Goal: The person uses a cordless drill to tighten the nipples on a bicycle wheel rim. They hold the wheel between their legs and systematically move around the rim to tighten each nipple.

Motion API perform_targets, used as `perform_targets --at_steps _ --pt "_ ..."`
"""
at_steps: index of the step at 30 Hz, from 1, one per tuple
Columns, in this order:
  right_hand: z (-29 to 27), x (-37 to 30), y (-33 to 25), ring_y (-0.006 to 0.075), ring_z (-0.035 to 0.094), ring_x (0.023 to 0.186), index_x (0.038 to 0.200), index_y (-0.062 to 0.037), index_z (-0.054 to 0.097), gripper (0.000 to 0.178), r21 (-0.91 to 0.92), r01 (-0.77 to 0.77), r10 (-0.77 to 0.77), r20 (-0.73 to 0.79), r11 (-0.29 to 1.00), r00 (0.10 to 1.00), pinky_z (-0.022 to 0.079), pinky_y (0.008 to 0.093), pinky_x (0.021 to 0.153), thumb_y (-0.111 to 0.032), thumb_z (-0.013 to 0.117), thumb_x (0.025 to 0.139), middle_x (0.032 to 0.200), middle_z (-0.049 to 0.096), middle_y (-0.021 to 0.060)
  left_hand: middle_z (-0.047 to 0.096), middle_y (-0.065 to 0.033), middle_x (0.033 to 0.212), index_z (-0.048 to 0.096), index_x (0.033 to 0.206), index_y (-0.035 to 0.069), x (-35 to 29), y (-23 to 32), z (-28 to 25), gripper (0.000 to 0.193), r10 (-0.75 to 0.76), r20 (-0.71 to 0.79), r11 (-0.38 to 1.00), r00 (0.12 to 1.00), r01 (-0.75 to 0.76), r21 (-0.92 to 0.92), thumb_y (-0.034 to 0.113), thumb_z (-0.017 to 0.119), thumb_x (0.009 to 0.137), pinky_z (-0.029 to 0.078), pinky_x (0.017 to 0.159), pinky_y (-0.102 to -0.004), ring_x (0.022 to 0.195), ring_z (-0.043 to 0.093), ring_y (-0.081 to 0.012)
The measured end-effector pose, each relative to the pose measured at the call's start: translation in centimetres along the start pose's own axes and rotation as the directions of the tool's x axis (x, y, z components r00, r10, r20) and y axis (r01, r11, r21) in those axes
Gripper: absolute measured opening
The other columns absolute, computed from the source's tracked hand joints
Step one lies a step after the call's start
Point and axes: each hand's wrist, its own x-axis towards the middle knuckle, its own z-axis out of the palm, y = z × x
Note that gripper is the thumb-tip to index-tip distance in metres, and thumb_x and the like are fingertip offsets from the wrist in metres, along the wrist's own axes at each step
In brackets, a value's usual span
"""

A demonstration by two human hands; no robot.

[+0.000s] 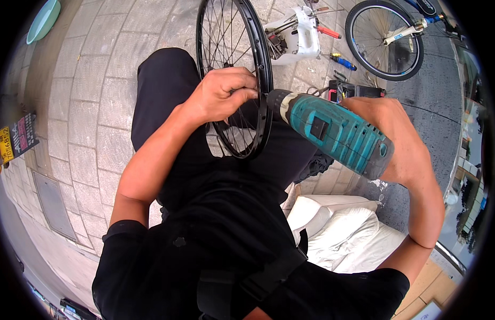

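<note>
A black spoked bicycle wheel (pixel 263 72) without a tyre stands on edge at my legs, its rim turned toward my right. My left hand (pixel 226 92) is closed at the inner side of the rim, thumb and fingers pinching there among the spokes. Exactly which part lies between the fingertips is hidden. In my right hand (pixel 399 133) is a teal and black cordless drill (pixel 333 136), gripped from its far side, so most of those fingers are out of sight. The drill's nose points left and meets the outer face of the rim, level with my left fingertips.
Beyond the wheel stands a cut white plastic container (pixel 310 40) full of tools. A blue and yellow screwdriver (pixel 343 62) and a black and red case (pixel 359 92) lie close by. Another bicycle (pixel 405 34) rests far right. White fabric (pixel 343 234) is bundled beside me; a teal basin (pixel 43 21) sits far left.
</note>
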Motion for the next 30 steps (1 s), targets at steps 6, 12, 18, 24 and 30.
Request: perform_targets --at_steps 6,12,18,24,30 --pt "1.7 -0.4 0.3 0.0447 0.066 0.073 0.097 0.0017 0.067 0.032 0.157 -0.057 0.058 -0.001 0.986 0.998 0.054 0.0443 0.069 -0.011 0.083 0.073 0.084 0.068 0.0203 0.071 -0.0119 0.092 0.070 0.095 -0.003 -0.5 -0.5 0.0 0.006 0.023 -0.034 1.000 0.999 -0.023 0.016 -0.005 0.074 0.092 0.057 0.072 -0.0371 0.080 0.071 -0.0264" --pt "2.3 -0.8 0.6 0.0412 0.065 0.072 0.098 0.0016 0.067 0.027 0.171 -0.138 0.138 0.011 0.976 0.990 0.055 0.0423 0.071 -0.005 0.081 0.076 0.082 0.069 0.0182 0.072 -0.0119 0.094 0.071 0.096 -0.002 -0.4 -0.8 0.1 0.007 0.040 -0.039 0.999 0.998 -0.040 0.024 -0.003 0.076 0.091 0.058 0.074 -0.0373 0.084 0.072 -0.0282" --pt "2.7 -1.3 0.4 0.0366 0.067 0.073 0.097 0.0009 0.068 0.027 0.165 -0.161 0.164 -0.007 0.973 0.986 0.055 0.0417 0.072 -0.006 0.082 0.076 0.084 0.070 0.0161 0.072 -0.0116 0.094 0.071 0.097 -0.002 -0.2 -0.7 0.2 0.008 0.030 -0.034 0.999 0.999 -0.030 0.012 -0.003 0.076 0.091 0.058 0.073 -0.0369 0.083 0.072 -0.0272" --pt "4.3 -1.3 0.6 0.0346 0.069 0.075 0.097 0.0000 0.069 0.025 0.200 -0.114 0.131 -0.074 0.973 0.989 0.057 0.0394 0.075 -0.005 0.082 0.077 0.085 0.071 0.0147 0.072 -0.0119 0.094 0.071 0.096 -0.002 -0.5 -0.8 -0.2 0.007 0.019 -0.052 1.000 0.998 -0.019 -0.002 -0.003 0.075 0.091 0.058 0.071 -0.0352 0.082 0.072 -0.0258" --pt "3.9 -1.5 -0.2 0.0280 0.071 0.072 0.098 0.0015 0.071 0.020 0.254 -0.162 0.179 -0.045 0.954 0.983 0.057 0.0374 0.074 -0.001 0.079 0.079 0.084 0.073 0.0138 0.072 -0.0121 0.093 0.071 0.095 -0.002 -0.4 -0.8 0.1 0.006 0.005 -0.039 1.000 0.999 -0.004 0.022 -0.003 0.075 0.091 0.058 0.071 -0.0351 0.081 0.072 -0.0259"
